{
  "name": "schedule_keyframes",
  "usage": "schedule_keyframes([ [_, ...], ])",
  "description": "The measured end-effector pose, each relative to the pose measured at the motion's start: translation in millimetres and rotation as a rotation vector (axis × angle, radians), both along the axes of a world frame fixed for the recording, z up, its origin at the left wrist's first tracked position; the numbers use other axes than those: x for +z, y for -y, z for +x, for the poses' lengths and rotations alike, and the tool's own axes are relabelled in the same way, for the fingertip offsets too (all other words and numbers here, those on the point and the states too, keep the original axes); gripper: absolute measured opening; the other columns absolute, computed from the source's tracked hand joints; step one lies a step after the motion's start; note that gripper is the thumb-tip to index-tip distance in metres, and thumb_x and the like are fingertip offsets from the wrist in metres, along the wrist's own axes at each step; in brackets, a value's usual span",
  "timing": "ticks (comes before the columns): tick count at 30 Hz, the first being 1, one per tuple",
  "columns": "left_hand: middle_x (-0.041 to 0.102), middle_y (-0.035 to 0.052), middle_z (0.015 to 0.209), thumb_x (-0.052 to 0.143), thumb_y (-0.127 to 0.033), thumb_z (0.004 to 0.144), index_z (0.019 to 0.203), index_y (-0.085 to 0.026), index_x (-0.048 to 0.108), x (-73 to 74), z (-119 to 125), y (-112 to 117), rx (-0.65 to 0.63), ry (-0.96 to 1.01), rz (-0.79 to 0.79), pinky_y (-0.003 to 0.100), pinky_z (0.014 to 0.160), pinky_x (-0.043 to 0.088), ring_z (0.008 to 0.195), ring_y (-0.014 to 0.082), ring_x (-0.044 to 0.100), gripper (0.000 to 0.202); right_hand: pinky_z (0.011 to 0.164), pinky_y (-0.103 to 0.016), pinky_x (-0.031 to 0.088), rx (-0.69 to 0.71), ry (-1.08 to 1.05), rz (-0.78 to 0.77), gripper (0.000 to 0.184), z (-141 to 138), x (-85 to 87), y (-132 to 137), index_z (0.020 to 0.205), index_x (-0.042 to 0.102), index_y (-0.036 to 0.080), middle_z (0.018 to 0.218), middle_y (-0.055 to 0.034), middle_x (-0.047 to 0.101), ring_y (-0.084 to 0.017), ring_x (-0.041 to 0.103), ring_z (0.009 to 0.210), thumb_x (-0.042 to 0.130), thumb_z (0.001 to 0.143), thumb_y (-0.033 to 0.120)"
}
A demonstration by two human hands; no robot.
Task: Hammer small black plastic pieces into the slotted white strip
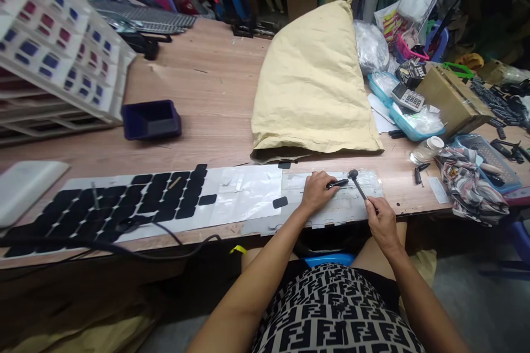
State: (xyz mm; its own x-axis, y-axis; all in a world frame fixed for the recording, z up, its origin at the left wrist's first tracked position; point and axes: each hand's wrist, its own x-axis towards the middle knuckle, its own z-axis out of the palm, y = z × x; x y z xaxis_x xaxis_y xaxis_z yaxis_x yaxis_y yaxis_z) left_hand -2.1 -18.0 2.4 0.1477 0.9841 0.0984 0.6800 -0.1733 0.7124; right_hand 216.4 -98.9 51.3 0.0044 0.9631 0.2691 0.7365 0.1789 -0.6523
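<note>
My left hand [318,193] rests on the near edge of the bench, fingers closed round a slim black piece [339,183] that points right. What kind of piece it is, I cannot tell. My right hand [383,225] grips the handle of a small hammer [359,186]. Its dark round head is just right of the black piece, apart from it. Both hands are over a pale, scuffed work sheet [306,219]. Left of them, a white sheet [248,193] carries rows of black rounded-corner pads [161,193], with a loose pad [280,202] near my left forearm.
A large tan sack [314,83] stands behind my hands. To the left are a purple tray [151,120] and a white crate [62,49]. A jar [426,150], a patterned cloth [470,185] and a blue basket [492,160] sit right. A dark cable [165,256] crosses the front left.
</note>
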Motion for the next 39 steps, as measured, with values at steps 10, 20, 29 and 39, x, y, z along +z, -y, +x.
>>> schedule_keyframes([
  [10, 0.068, 0.0026, 0.098, 0.073, -0.032, 0.086, 0.1, -0.028, 0.078, 4.6, 1, -2, -0.004, -0.01, -0.027, 0.038, 0.09, 0.038, 0.102, 0.0235, 0.054, 0.015, 0.082, -0.035, 0.053, 0.009, 0.046, -0.069, 0.032, -2, -5.3, -5, 0.1, 0.075, 0.018, 0.09, -0.0091, 0.072, -0.021, 0.067, 0.084, 0.049, 0.098, 0.038],
  [20, 0.068, 0.0026, 0.096, 0.072, -0.033, 0.086, 0.101, -0.028, 0.077, 5.8, 1, -3, -0.003, -0.005, -0.037, 0.038, 0.09, 0.038, 0.102, 0.0239, 0.054, 0.016, 0.081, -0.032, 0.052, 0.076, 0.101, -0.036, 0.029, -8, -10.9, -7, 0.101, 0.073, 0.019, 0.088, -0.0068, 0.07, -0.02, 0.065, 0.083, 0.049, 0.099, 0.035],
  [29, 0.067, 0.0023, 0.094, 0.071, -0.032, 0.086, 0.099, -0.026, 0.076, 5.5, 0, -4, -0.017, 0.014, -0.033, 0.038, 0.087, 0.038, 0.098, 0.0233, 0.054, 0.015, 0.081, -0.036, 0.043, -0.252, 0.523, 0.205, 0.032, 66, -33.2, -60, 0.101, 0.073, 0.017, 0.092, -0.0119, 0.066, -0.025, 0.054, 0.086, 0.047, 0.097, 0.034],
  [39, 0.067, 0.0032, 0.093, 0.07, -0.032, 0.087, 0.099, -0.026, 0.077, 9.7, -2, -5, -0.036, 0.011, -0.028, 0.039, 0.091, 0.039, 0.099, 0.0235, 0.054, 0.016, 0.078, -0.035, 0.038, -0.34, 0.609, 0.201, 0.028, 70, -45.0, -61, 0.105, 0.072, 0.018, 0.099, -0.011, 0.065, -0.024, 0.05, 0.089, 0.05, 0.096, 0.032],
])
